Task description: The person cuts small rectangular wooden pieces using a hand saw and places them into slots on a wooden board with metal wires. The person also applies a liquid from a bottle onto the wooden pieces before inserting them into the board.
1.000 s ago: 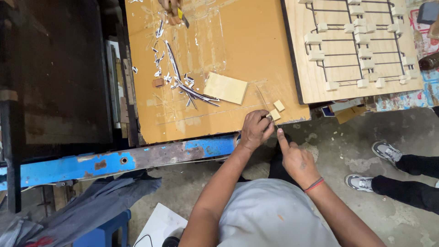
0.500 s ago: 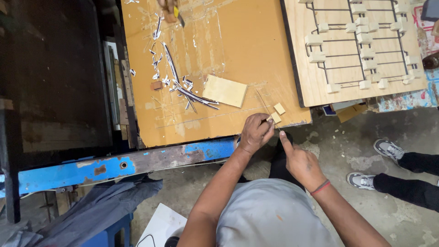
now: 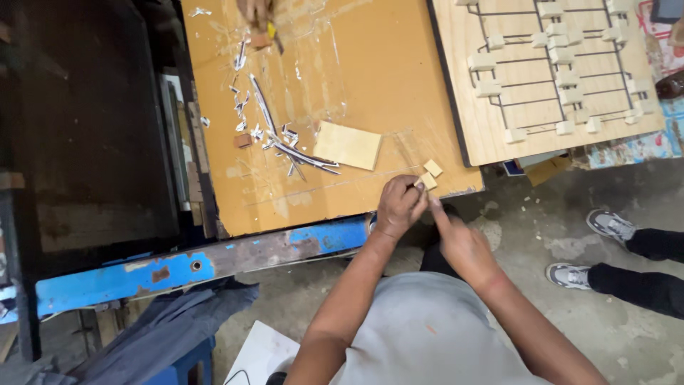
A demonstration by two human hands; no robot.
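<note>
- Left hand (image 3: 400, 205) at the near right corner of the brown board (image 3: 335, 71), fingers curled tight, pinching a small pale wood block (image 3: 426, 181) at the fingertips.
- That block sits right at the board's front edge, close to the right-hand corner; a second small block (image 3: 433, 167) lies just beside it, a bit further in.
- Right hand (image 3: 463, 246) is off the board, over the concrete floor (image 3: 541, 207); index finger stretched out toward the left hand's knuckles, other fingers folded in, holding nothing that shows.
- Flat pale wood rectangle (image 3: 348, 145) lies left of the blocks, apart from them, with bare board between.
- Metal strip scraps (image 3: 285, 139) scattered further left of the rectangle, running up the board.
- Blue painted beam (image 3: 214, 260) runs under the board's front edge, paint chipped; the left forearm crosses over it.
- Lighter plywood panel (image 3: 556, 71) with thin black lines and small blocks on it sits to the right; its dark left edge lies close to the brown board.
- Another person's shoes (image 3: 613, 227) and dark trouser legs stand on the floor at far right, well apart from the hands.
- Another hand (image 3: 255, 13) at the board's far top edge, mostly cut off.
- Middle of the brown board is bare and open.
</note>
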